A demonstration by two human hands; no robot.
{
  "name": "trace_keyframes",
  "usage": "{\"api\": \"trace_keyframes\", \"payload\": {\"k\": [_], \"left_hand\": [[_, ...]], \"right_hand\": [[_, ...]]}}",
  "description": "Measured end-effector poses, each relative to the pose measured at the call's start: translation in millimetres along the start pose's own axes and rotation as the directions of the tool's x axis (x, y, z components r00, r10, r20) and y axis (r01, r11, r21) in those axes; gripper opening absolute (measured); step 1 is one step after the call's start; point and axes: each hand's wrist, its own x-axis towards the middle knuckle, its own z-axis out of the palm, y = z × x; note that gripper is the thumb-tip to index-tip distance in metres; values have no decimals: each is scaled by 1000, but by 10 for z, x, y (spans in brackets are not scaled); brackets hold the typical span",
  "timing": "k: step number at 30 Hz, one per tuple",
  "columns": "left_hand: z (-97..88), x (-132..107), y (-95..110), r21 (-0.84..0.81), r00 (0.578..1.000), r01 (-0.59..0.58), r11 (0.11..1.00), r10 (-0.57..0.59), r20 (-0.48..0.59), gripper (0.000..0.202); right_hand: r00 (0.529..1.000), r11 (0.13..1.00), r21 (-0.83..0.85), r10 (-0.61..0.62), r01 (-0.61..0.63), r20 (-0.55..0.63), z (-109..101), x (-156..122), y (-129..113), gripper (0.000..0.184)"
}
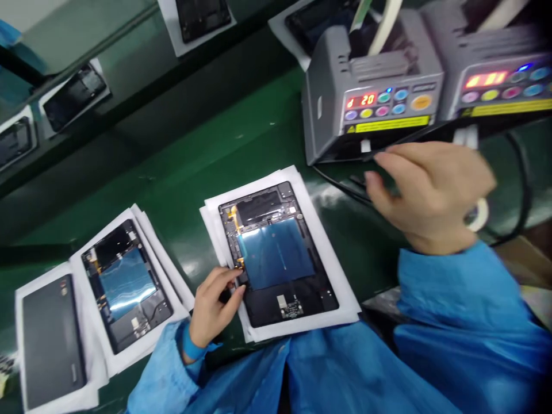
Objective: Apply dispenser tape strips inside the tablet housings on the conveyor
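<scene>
An opened tablet (276, 299) lies on white sheets (340, 287) in front of me. Its circuit parts show, along with a shiny blue film-covered panel (276, 253). At the tablet's left edge is my left hand (215, 305), curled, thumb and index fingertips slightly apart and resting by the orange flex parts. My right hand (435, 190), somewhat blurred, is raised below the front of a grey tape dispenser (323, 109). Its thumb and index are parted near a short white tape end (365, 146); I see nothing clearly held between them.
A second dispenser (457, 86) stands at right, with black cables (521, 172) and a tape roll (479, 215) below it. To the left lie another opened tablet (116, 339) and a dark closed one (52, 339) on sheets. More tablets (75, 98) rest on the line beyond.
</scene>
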Motion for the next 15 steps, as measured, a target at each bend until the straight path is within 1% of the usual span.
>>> {"api": "trace_keyframes", "payload": {"k": [2,3,4,8,10,13,15], "left_hand": [[3,19,2,11,1000,3,1000,-3,-11,17],[4,27,6,14,1000,1,1000,0,-14,16],[4,34,10,17,1000,0,1000,0,-15,16],[11,59,20,26,1000,-1,1000,1,-20,14],[19,65,17,21,1000,-2,1000,2,-25,14],[23,50,14,22,1000,-12,1000,13,-24,14],[13,38,30,71,998,-40,997,42,-35,15]], "right_hand": [[981,980,-166,-133,109,-139,24,83,70,33],[963,962,-234,-189,143,-190,47,122,89,32],[953,950,-273,-215,153,-212,72,155,101,31],[973,959,-274,-134,79,-190,137,235,135,19],[977,949,-309,-119,59,-179,135,255,153,14],[968,910,-402,-187,105,-170,80,272,130,12],[944,906,-395,-249,149,-217,17,284,46,10]]}}
